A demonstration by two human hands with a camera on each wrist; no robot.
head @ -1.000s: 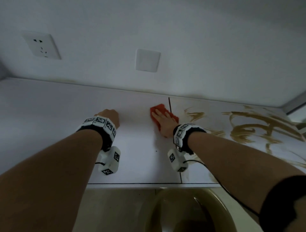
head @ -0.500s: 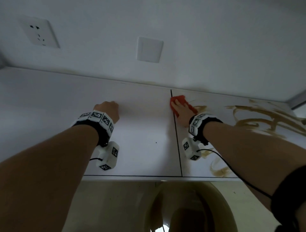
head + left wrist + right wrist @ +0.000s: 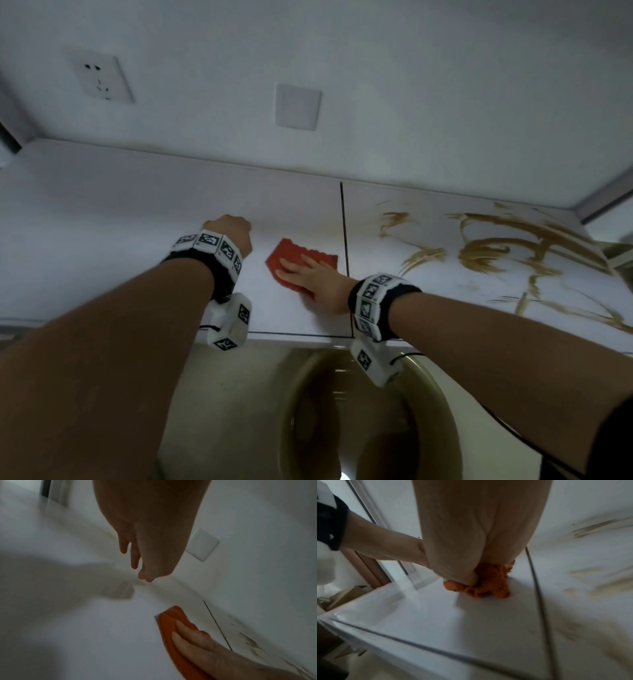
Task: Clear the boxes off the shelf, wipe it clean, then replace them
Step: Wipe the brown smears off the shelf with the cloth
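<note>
My right hand point(image 3: 320, 277) lies flat on one orange cloth point(image 3: 298, 262), fingers straight and close together, pressing it down. The cloth is soft and bumpy, with wavy edges. It sits on the smooth, shiny white shelf point(image 3: 120, 240), just left of a thin dark line point(image 3: 345, 240). Brown smears point(image 3: 507, 246) streak the part right of the line. My left hand point(image 3: 230, 230) rests empty on the shelf, fingers hanging loose. Two white square plates point(image 3: 297, 107) are on the wall.

Dim, flat indoor light leaves the white shelf point(image 3: 102, 246) grey, a soft shadow pooling beneath the left hand point(image 3: 145, 534). Wide-angle distortion bows the shelf's front edge; motion blur smears the right wrist view, especially its corners.
</note>
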